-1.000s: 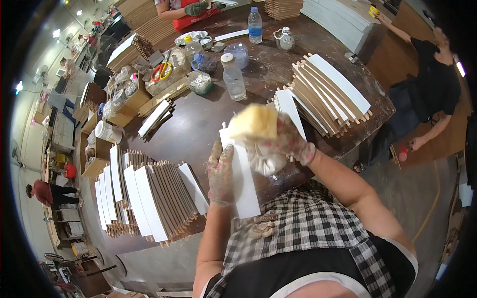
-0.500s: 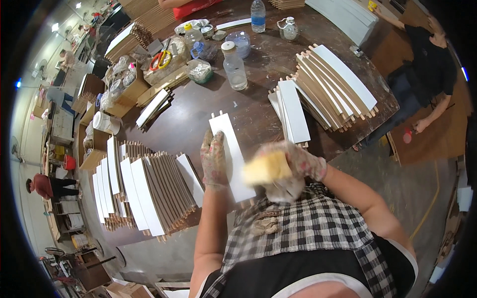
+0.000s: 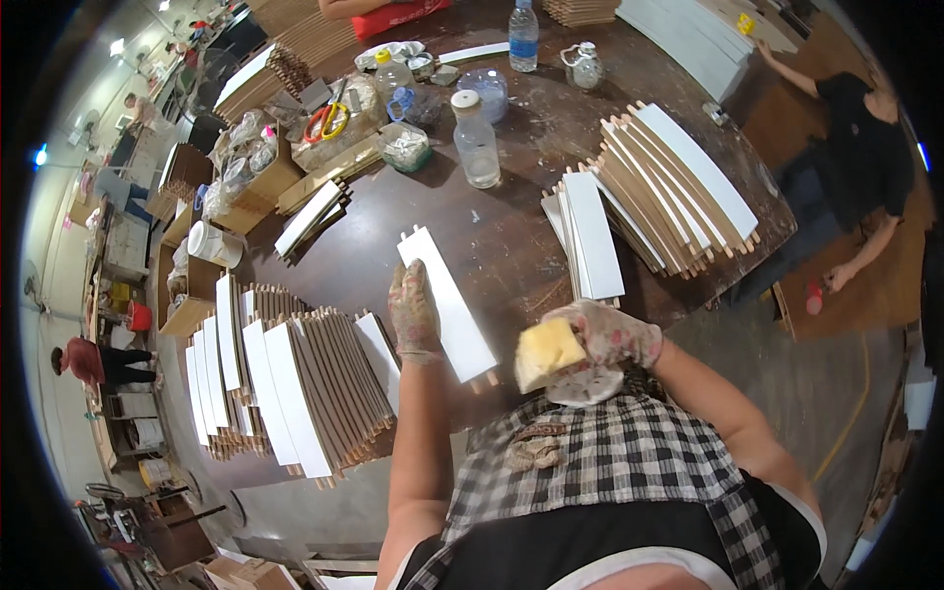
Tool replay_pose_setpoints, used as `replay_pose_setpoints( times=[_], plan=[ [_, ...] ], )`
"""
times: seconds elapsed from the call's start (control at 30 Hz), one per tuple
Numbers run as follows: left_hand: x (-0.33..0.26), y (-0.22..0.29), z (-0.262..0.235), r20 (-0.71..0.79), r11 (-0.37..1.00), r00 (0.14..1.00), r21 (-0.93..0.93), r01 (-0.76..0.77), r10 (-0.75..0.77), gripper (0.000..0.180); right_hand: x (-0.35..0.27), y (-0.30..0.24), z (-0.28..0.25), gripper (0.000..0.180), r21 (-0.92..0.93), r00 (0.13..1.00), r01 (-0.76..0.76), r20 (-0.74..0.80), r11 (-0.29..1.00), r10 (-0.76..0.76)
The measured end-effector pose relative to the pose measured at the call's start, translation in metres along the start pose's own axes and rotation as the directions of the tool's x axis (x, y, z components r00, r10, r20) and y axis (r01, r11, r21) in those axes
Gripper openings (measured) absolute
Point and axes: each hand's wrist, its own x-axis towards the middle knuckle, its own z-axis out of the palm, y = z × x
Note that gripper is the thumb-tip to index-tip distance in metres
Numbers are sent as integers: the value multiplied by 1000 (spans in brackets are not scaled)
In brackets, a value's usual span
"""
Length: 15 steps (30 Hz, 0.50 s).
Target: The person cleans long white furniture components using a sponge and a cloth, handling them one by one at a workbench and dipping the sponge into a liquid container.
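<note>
A white slat (image 3: 447,302) with wooden pegs at its ends lies lengthwise before me, in the middle of the table. My left hand (image 3: 415,313), in a floral-patterned glove, holds it along its left edge, fingers pointing away from me. My right hand (image 3: 615,337), gloved too, grips a yellow sponge (image 3: 549,354) to the right of the slat's near end, apart from it. Under that hand, by my checked apron, shows a whitish rounded thing (image 3: 587,386) that I cannot make out.
Stacked pegged slats stand at left (image 3: 324,393) and right (image 3: 678,187). Farther back are a clear bottle (image 3: 476,147), a water bottle (image 3: 523,39), a tub (image 3: 404,147) and scissors (image 3: 327,122). A co-worker (image 3: 855,147) is at the right, beyond the table edge.
My right hand has drawn the sponge back to the right, off the slat's near end. The slat and my left hand have shifted slightly to the left.
</note>
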Motion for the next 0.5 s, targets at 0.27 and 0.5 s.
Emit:
replay_pose_setpoints(
  times=[0.27,0.5],
  plan=[
    [10,-16,-13,-158,987,983,112,114,-95,47,23,-72,27,58,-342,868,-187,-497,921,-8],
    [-32,24,39,80,985,996,172,19,-33,47,47,-55,47,70,-372,898,57,-387,927,-211]
  ],
)
